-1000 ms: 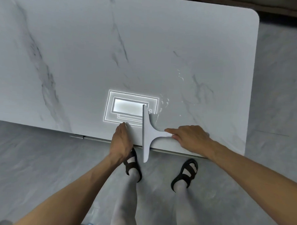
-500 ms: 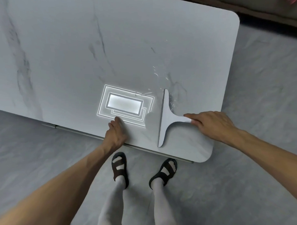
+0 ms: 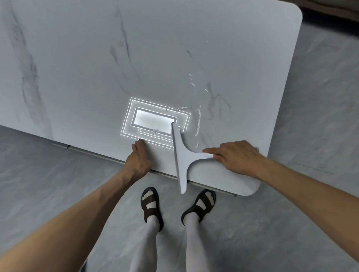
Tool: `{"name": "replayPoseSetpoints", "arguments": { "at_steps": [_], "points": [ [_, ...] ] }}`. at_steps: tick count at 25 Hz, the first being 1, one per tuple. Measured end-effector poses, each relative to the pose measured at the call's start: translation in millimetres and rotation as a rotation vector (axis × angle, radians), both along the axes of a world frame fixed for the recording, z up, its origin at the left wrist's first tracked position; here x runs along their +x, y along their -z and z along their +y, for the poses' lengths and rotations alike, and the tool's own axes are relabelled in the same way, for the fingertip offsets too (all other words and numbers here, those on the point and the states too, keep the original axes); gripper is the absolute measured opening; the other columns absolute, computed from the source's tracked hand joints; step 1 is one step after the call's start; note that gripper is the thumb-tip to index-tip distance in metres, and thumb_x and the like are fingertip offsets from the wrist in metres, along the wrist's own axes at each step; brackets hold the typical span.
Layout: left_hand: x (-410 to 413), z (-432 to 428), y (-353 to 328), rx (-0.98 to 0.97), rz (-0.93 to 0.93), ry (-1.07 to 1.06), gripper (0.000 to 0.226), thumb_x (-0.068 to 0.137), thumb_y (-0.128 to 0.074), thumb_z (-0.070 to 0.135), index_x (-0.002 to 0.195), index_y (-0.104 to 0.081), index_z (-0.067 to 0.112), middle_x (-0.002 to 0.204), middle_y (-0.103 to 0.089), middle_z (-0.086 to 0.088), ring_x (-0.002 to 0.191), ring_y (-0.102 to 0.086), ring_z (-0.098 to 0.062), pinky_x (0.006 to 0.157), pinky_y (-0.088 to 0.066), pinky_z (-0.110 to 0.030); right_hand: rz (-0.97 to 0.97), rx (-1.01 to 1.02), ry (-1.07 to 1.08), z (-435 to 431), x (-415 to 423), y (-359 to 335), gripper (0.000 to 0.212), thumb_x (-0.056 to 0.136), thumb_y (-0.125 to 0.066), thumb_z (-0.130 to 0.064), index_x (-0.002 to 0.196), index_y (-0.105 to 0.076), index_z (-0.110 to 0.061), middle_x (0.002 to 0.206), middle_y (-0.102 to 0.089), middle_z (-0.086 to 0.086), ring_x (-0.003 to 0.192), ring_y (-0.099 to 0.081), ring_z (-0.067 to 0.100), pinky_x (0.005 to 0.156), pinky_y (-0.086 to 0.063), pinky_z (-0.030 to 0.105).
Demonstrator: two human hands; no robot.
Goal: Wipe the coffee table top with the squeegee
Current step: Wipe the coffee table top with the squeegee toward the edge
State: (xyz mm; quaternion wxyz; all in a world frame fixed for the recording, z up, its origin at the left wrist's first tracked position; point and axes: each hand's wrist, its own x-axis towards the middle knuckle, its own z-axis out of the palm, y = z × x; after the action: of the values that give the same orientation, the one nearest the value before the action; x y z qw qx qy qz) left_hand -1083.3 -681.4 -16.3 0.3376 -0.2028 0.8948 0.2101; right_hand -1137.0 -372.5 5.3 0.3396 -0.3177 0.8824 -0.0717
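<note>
Squeegee (image 3: 181,156) sits at worktop (image 3: 75,61) near edge, blade tip overhanging; right hand (image 3: 237,156) fingers clamped on its handle; left hand (image 3: 140,159) braces beside, fingers loose, holding nothing; best: even pressure, sweep water streaks (image 3: 198,120) off edge.

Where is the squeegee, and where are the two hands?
squeegee (image 3: 180,156): head view, middle of blade.
right hand (image 3: 237,156): head view, back of hand.
left hand (image 3: 140,161): head view, back of hand.
</note>
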Motion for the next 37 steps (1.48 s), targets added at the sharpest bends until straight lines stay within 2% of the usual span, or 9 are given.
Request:
{"name": "replayPoseSetpoints", "arguments": {
  "at_steps": [5,9,12,17,20,23,30,34,37],
  "points": [
    [-7.6,7.5,-5.5,-0.023,-0.023,-0.025,0.063,0.085,-0.053,0.003,0.142,-0.028,0.004,0.139,-0.043,-0.023,0.122,-0.048,-0.039,0.096,-0.042,-0.042,0.085,0.141,0.143,74.1,-19.9,-28.7,0.039,0.100,-0.028,-0.048,0.137,-0.038,-0.056,0.099,-0.066,-0.010,0.094,-0.063,0.017,0.063,-0.039,0.029],
    [-2.1,-2.1,-12.7,0.040,0.055,-0.102,0.056,0.082,-0.039,-0.006,0.137,-0.035,0.008,0.118,-0.058,-0.024,0.085,-0.058,-0.036,0.067,-0.042,-0.031,0.208,0.139,0.057,63.8,-31.9,-48.1,0.041,0.099,-0.026,-0.048,0.137,-0.040,-0.054,0.084,-0.061,-0.015,0.082,-0.064,0.015,0.054,-0.034,0.029],
    [6.3,-17.3,-17.3,0.090,0.149,-0.259,0.062,0.082,-0.036,-0.006,0.141,-0.033,0.017,0.127,-0.059,-0.016,0.075,-0.052,-0.022,0.052,-0.036,-0.024,0.123,0.022,-0.055,-4.0,-33.3,-39.4,0.041,0.098,-0.023,-0.050,0.137,-0.038,-0.054,0.106,-0.068,-0.010,0.094,-0.064,0.019,0.062,-0.037,0.031],
    [2.8,-41.7,-14.5,0.002,0.229,-0.375,0.053,0.090,-0.041,0.007,0.141,-0.032,0.013,0.134,-0.056,-0.016,0.113,-0.057,-0.039,0.079,-0.041,-0.031,-0.024,-0.042,-0.234,-131.7,-13.9,-6.5,0.041,0.101,-0.026,-0.047,0.140,-0.038,-0.050,0.112,-0.067,-0.002,0.096,-0.061,0.025,0.067,-0.034,0.032],
    [-2.5,-46.1,-13.3,0.000,0.160,-0.371,0.060,0.086,-0.042,0.004,0.144,-0.029,0.013,0.132,-0.056,-0.020,0.108,-0.057,-0.040,0.077,-0.047,-0.033,0.033,-0.055,-0.191,-144.2,-29.8,2.8,0.038,0.102,-0.029,-0.045,0.138,-0.041,-0.050,0.121,-0.066,-0.001,0.104,-0.062,0.026,0.069,-0.035,0.032],
    [-7.2,-37.7,-12.9,0.028,0.115,-0.301,0.066,0.082,-0.041,-0.003,0.144,-0.028,0.014,0.120,-0.059,-0.023,0.087,-0.054,-0.034,0.058,-0.039,-0.026,0.103,-0.036,0.014,-108.5,-65.0,-0.1,0.035,0.100,-0.032,-0.047,0.131,-0.045,-0.055,0.127,-0.064,-0.002,0.110,-0.060,0.028,0.069,-0.034,0.033],
    [-25.3,3.7,-17.2,0.070,0.091,-0.227,0.052,0.091,-0.044,0.009,0.143,-0.036,0.013,0.130,-0.057,-0.018,0.118,-0.054,-0.036,0.096,-0.043,-0.037,0.166,0.085,0.344,32.2,-86.2,-18.2,0.035,0.098,-0.027,-0.045,0.127,-0.044,-0.059,0.121,-0.067,-0.007,0.103,-0.062,0.028,0.070,-0.037,0.033],
    [-30.8,18.6,-27.4,0.088,0.056,-0.167,0.048,0.094,-0.043,0.016,0.141,-0.037,0.012,0.125,-0.061,-0.019,0.113,-0.058,-0.038,0.092,-0.045,-0.037,0.252,0.135,0.431,83.8,-74.4,-29.4,0.036,0.100,-0.035,-0.042,0.132,-0.048,-0.051,0.124,-0.066,-0.008,0.104,-0.064,0.026,0.073,-0.046,0.032],
    [-42.5,27.9,-45.1,0.128,0.086,-0.103,0.045,0.094,-0.046,0.019,0.138,-0.042,0.010,0.122,-0.064,-0.018,0.109,-0.060,-0.036,0.086,-0.045,-0.032,0.300,0.087,0.464,87.7,-72.9,-42.7,0.035,0.099,-0.037,-0.044,0.132,-0.049,-0.050,0.119,-0.068,-0.008,0.100,-0.065,0.026,0.067,-0.040,0.029]
  ]
}}
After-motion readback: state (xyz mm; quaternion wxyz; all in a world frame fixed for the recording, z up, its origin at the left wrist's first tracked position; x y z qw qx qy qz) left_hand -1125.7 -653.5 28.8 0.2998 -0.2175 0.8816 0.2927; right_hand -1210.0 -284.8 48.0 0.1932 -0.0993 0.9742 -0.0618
